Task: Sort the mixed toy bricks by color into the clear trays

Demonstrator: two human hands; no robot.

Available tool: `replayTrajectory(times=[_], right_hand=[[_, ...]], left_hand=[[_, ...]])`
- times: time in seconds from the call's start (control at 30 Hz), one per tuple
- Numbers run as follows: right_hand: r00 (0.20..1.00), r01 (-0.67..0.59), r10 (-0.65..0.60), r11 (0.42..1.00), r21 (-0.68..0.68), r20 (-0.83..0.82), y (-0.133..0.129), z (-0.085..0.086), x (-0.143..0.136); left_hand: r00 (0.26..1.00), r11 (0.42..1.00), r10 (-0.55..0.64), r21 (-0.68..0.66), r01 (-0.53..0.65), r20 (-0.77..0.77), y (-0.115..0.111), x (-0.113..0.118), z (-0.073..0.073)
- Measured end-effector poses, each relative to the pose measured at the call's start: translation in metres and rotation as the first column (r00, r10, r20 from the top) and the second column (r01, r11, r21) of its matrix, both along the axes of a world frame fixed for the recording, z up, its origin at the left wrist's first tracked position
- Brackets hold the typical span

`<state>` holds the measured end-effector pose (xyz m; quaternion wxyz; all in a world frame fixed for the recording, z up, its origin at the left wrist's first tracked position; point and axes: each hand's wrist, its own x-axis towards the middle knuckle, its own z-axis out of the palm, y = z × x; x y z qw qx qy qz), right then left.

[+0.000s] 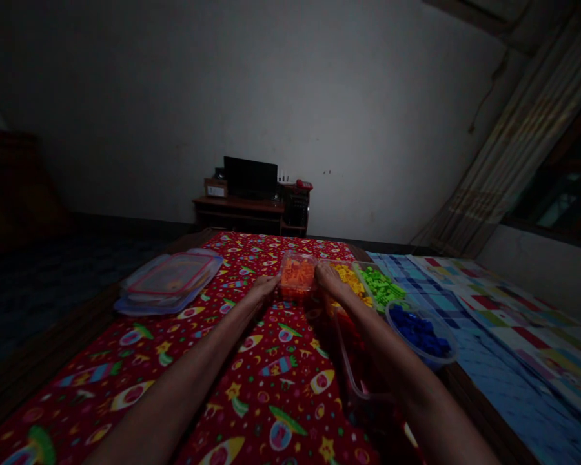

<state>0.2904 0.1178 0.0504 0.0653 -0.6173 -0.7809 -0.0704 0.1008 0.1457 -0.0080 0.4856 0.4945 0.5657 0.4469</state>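
Observation:
A clear plastic container filled with orange building blocks rests on the red patterned cloth, between both hands. My left hand grips its left side, and my right hand has its fingers curled at the right side. Just right of my right hand are yellow blocks and green blocks in clear containers. Blue blocks fill a round tub. Under my right forearm, a larger container with red contents is partly covered.
Several plastic lids lie stacked at the left edge of the cloth. Beyond the far end stands a desk with a black monitor. A checked blue cloth spreads to the right, below a curtain. The room is dim.

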Motion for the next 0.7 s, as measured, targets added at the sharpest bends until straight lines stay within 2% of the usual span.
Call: replayTrajectory(times=[0.27, 0.47, 0.57, 0.63, 0.7], right_hand=[[0.999, 0.033, -0.032, 0.999, 0.017, -0.023, 0.003, 0.012, 0.005], [0.999, 0.006, -0.005, 1.0, 0.024, -0.046, -0.004, 0.024, 0.007], [0.998, -0.04, 0.042, 0.999, 0.033, -0.05, -0.016, 0.031, 0.015], [0.993, -0.097, 0.099, 0.994, 0.046, -0.063, -0.032, 0.035, 0.024], [0.978, -0.173, 0.178, 0.984, 0.052, -0.105, -0.057, 0.036, 0.033]], left_hand=[[0.993, 0.999, 0.044, 0.035, -0.041, -0.107, -0.004, -0.006, 0.001], [0.956, 0.986, 0.082, 0.166, -0.035, -0.283, -0.015, -0.012, 0.013], [0.913, 0.965, 0.128, 0.26, -0.025, -0.387, -0.023, -0.031, 0.023], [0.885, 0.947, 0.156, 0.32, -0.008, -0.439, -0.03, -0.055, 0.027], [0.826, 0.915, 0.202, 0.403, 0.032, -0.526, -0.039, -0.087, 0.027]])
